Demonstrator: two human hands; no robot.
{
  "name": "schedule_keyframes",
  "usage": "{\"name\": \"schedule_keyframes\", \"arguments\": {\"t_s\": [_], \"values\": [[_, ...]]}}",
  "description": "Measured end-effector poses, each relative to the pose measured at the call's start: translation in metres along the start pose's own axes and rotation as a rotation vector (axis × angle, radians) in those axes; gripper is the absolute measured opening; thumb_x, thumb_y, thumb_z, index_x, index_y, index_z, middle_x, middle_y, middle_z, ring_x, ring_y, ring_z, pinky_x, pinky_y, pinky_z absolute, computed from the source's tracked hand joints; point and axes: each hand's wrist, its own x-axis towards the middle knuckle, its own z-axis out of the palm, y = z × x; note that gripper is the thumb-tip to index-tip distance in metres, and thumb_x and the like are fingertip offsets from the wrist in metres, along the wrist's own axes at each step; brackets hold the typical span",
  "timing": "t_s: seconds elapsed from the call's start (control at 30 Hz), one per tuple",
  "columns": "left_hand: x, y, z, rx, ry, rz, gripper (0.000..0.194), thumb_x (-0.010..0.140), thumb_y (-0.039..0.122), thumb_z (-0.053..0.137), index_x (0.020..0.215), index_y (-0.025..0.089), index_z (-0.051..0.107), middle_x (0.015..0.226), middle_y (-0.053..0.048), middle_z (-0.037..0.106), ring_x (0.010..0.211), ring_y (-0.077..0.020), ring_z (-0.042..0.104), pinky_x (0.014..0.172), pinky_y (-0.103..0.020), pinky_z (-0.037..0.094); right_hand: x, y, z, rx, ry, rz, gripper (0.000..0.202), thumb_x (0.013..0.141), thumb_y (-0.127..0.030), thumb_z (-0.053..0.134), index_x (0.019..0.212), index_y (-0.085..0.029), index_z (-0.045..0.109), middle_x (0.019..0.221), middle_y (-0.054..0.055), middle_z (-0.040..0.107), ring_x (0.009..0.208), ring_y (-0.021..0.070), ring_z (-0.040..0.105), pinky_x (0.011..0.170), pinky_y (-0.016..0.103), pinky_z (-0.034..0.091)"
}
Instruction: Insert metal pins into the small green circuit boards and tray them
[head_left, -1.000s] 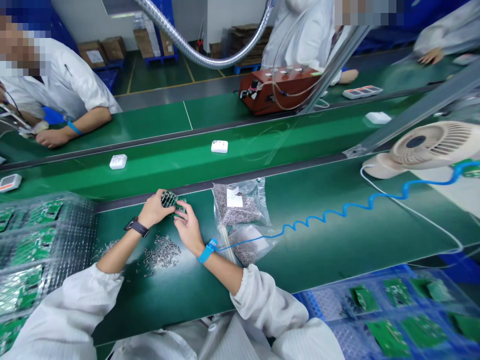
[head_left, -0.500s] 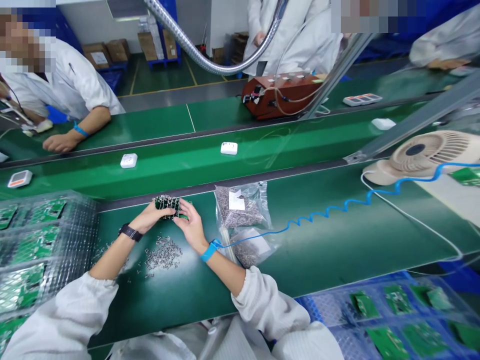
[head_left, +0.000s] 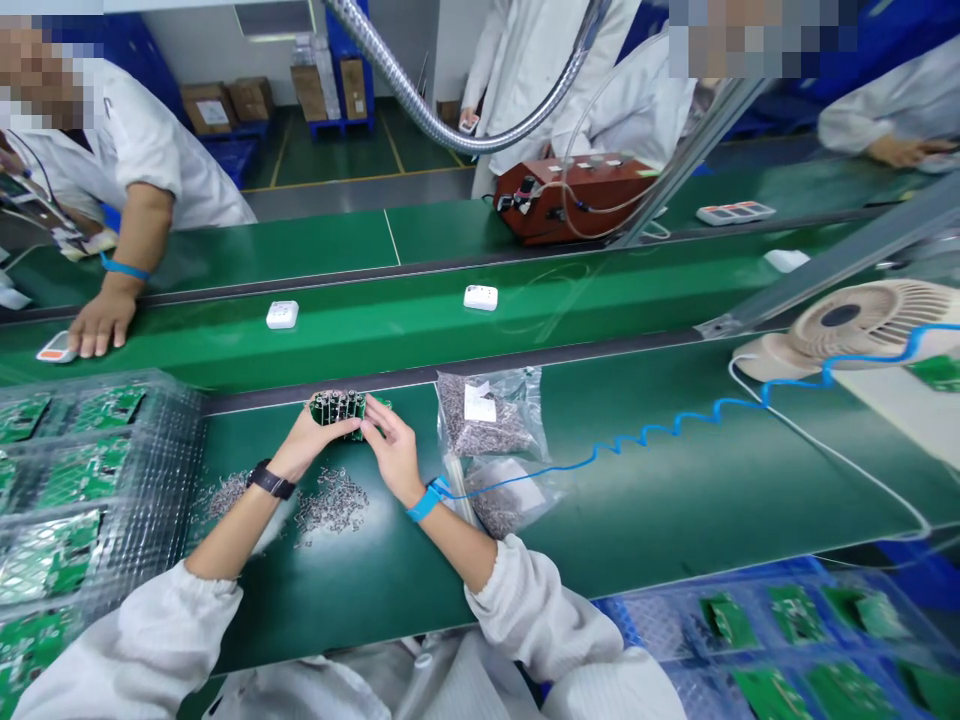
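Between my two hands a green circuit board (head_left: 341, 407) with several upright parts on it is held above the bench. My left hand (head_left: 309, 440) grips its left side, thumb along the near edge. On the right side, the fingers of my right hand (head_left: 390, 445) close on the same board; what lies right at the fingertips is too small to make out. Below the board is a heap of small metal parts (head_left: 334, 502), with another heap (head_left: 227, 493) beside my left wrist. Two plastic bags, one far (head_left: 487, 425) and one near (head_left: 506, 500), hold similar small parts right of my hand.
Stacked clear trays (head_left: 112, 490) of circuit boards stand at left, and a blue-lined tray (head_left: 675, 625) at lower right. A coiled blue cord (head_left: 622, 447) runs from my right wristband past a fan (head_left: 847, 320). White devices (head_left: 480, 297) sit on the conveyor (head_left: 390, 335); co-workers are opposite.
The view has shifted slightly. Both my hands still hold the board, now tilted a little differently. The co-worker at left has reached forward and put a hand on a white device.
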Motion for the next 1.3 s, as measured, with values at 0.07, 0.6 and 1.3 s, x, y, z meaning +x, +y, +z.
{"name": "schedule_keyframes", "arguments": {"t_s": [0.07,0.6,1.3], "values": [[-0.003,-0.002,-0.002,-0.155,-0.007,0.001,0.059,0.068,0.042,0.088,0.119,0.016,0.07,0.127,-0.014,0.072,0.118,-0.0291,0.067,0.104,-0.043,0.051,-0.004,-0.002,0.001,0.055,-0.047,0.046,0.054,0.09,-0.051,0.072,0.138,-0.027,0.067,0.144,0.008,0.065,0.137,0.0299,0.06,0.107,0.049,0.057],[-0.023,-0.01,-0.031,-0.628,0.146,-0.382,0.036,0.057,0.017,0.095,0.087,0.014,0.076,0.106,-0.011,0.076,0.098,-0.0207,0.067,0.086,-0.034,0.057,0.022,-0.016,-0.052,-1.055,-0.209,-0.231,0.07,0.086,-0.026,0.081,0.151,-0.022,0.054,0.155,0.017,0.049,0.151,0.0382,0.033,0.123,0.06,0.032],[0.004,-0.025,-0.015,-0.233,0.174,-0.049,0.085,0.055,0.042,0.096,0.129,0.021,0.059,0.13,-0.014,0.069,0.123,-0.037,0.065,0.102,-0.047,0.054,0.02,0.0,-0.012,-0.046,-0.268,0.025,0.095,0.064,-0.017,0.092,0.148,-0.038,0.052,0.136,0.006,0.052,0.099,0.0156,0.062,0.077,0.027,0.058]]}}
